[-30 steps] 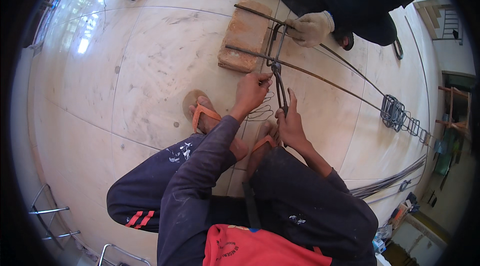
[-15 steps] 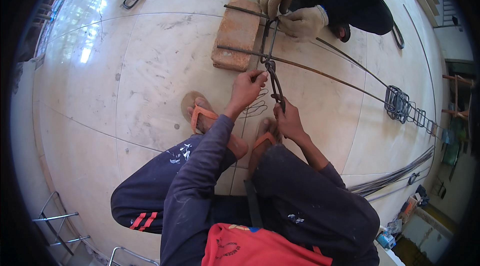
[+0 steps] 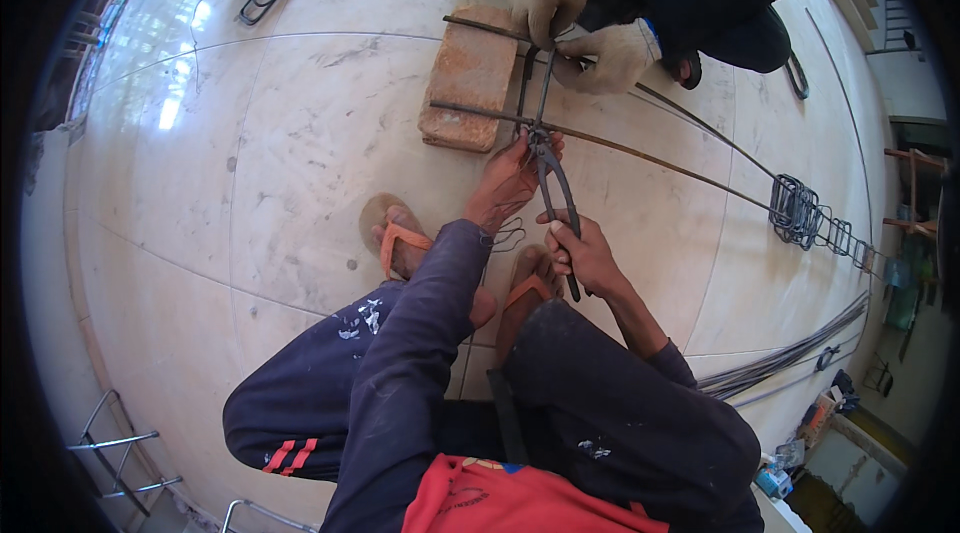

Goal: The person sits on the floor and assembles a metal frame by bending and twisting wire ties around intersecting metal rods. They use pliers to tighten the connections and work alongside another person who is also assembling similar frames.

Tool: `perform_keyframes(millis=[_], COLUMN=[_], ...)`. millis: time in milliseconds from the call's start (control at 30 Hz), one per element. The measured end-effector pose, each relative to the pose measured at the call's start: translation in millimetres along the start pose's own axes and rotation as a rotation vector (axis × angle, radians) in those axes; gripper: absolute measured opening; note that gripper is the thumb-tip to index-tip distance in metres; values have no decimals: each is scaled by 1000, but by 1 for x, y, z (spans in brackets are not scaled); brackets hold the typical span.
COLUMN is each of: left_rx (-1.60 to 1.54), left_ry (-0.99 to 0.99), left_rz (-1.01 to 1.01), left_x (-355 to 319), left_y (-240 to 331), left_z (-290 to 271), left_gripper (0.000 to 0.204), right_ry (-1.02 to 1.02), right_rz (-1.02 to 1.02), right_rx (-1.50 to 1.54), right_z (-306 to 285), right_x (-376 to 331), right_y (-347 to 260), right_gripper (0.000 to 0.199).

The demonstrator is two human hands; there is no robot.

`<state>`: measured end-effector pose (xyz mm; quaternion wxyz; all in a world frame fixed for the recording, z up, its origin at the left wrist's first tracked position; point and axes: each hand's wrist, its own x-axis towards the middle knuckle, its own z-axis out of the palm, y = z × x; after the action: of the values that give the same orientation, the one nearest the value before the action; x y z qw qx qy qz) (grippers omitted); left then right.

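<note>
Pincers: a dark metal pair of pincers [image 3: 553, 188] with long thin handles, its head set at the crossing of a rebar [image 3: 640, 155] and a rectangular wire stirrup [image 3: 530, 83], just right of a brick.
Right hand: the right hand [image 3: 585, 253] has its fingers wrapped tight around the pincers' handles, low on them.
Left hand: the left hand [image 3: 510, 178] rests by the pincers' head, fingertips at the rebar crossing; whether they pinch a tie wire I cannot tell.
Rebar: two long, thin, rusty-dark bars run from the brick [image 3: 470, 78] off to the right, roughly side by side.
Stirrup: upright between the bars, held at its top by a co-worker's gloved hands [image 3: 585, 23].
Floor: pale polished tiles [image 3: 250, 183]; more stirrups [image 3: 800, 213] are threaded on the bars farther right.
Feet: orange sandals [image 3: 400, 243] just below the hands.
</note>
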<state>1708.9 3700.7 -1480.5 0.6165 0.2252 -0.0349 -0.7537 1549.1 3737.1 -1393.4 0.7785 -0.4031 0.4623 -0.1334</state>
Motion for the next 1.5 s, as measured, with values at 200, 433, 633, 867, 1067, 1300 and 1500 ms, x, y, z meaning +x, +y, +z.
perform_keyframes(millis=[200, 433, 633, 867, 1067, 1300, 1500], left_rx=[-107, -71, -276, -234, -122, -187, -239], left_ry=[110, 274, 217, 267, 323, 312, 310], left_rz=[-3, 46, 40, -28, 4, 18, 20], left_x=[6, 13, 31, 28, 26, 39, 38], left_y=[-6, -8, -17, -10, -1, -9, -11], left_z=[-11, -4, -31, -13, 0, -18, -18], left_gripper=[34, 29, 21, 18, 26, 26, 26], right_ry=[22, 63, 31, 6, 16, -208, -128], right_rz=[-27, 35, 45, 42, 68, 160, 98], right_rx=[-116, -83, -65, -4, 34, 594, 383], right_z=[5, 7, 8, 6, 10, -2, 4], right_x=[-5, -9, -10, -10, -10, -8, -11], right_y=[-8, -11, -16, -14, -14, -12, -14], right_gripper=[27, 27, 29, 28, 28, 27, 28])
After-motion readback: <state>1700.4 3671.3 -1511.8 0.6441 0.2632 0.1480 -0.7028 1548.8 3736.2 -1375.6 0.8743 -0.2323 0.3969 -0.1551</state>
